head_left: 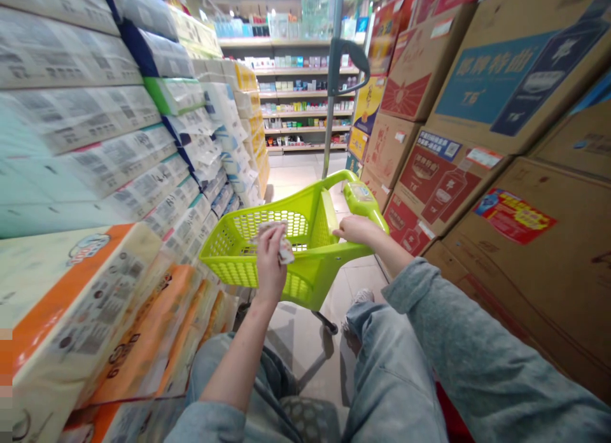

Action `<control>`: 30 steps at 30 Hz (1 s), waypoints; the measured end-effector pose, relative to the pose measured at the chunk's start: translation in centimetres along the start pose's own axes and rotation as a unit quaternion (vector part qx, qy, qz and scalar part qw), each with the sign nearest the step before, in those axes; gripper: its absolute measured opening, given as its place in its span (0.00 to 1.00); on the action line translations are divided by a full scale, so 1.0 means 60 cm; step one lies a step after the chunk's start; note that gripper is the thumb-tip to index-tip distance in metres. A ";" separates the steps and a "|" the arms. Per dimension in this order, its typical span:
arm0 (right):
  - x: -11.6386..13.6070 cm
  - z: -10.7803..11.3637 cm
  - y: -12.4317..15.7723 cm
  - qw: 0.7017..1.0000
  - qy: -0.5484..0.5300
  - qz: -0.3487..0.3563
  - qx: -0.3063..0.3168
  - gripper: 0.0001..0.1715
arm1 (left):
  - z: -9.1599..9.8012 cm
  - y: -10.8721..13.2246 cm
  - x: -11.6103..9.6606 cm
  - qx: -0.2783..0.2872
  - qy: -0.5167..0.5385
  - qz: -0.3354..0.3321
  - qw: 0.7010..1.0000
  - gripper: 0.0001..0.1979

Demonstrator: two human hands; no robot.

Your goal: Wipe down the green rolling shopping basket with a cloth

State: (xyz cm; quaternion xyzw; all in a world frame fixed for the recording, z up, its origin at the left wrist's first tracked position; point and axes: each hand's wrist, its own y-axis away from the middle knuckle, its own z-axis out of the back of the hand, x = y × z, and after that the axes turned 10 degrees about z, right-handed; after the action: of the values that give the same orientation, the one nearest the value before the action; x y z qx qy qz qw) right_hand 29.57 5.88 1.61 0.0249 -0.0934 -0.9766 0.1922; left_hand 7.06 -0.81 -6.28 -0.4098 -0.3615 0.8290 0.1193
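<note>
A lime-green shopping cart with a perforated basket stands in front of my knees. My left hand is over the basket's near side, its fingers closed on a small whitish patterned cloth. Part of the cloth is hidden behind the fingers; whether it touches the basket rim I cannot tell. On the right, my right hand is wrapped around the cart's near side bar, below the moulded handle panel. Nothing shows inside the part of the basket I can see.
Plastic-wrapped paper packs are piled high along the left. Printed cardboard boxes form a wall on the right. A grey pole rises behind the cart. Farther off, shelves hold small goods. Tiled floor lies below.
</note>
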 end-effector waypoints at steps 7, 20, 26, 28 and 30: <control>-0.007 0.001 0.001 1.000 -0.012 0.015 -0.008 0.25 | -0.049 0.029 0.013 0.211 -0.145 -0.057 0.965 0.25; -0.027 0.003 0.002 0.999 -0.037 0.023 0.003 0.22 | 0.086 0.041 0.190 0.173 -0.278 -0.031 0.944 0.17; -0.034 0.004 -0.004 0.999 -0.024 0.029 0.011 0.23 | 0.042 0.049 0.157 0.124 -0.289 0.002 0.949 0.16; -0.038 0.002 -0.005 0.999 -0.021 0.033 0.014 0.23 | 0.011 0.052 0.127 0.130 -0.269 -0.008 0.954 0.18; -0.042 0.001 -0.005 0.999 -0.018 0.035 0.013 0.23 | -0.018 0.054 0.095 0.129 -0.257 -0.018 0.958 0.18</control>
State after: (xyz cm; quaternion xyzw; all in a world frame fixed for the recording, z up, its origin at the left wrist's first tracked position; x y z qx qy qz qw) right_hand 31.81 7.12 1.64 0.0062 -0.1108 -0.9682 0.2242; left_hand 4.57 0.25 -12.31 -0.1577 -0.2772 0.9436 0.0890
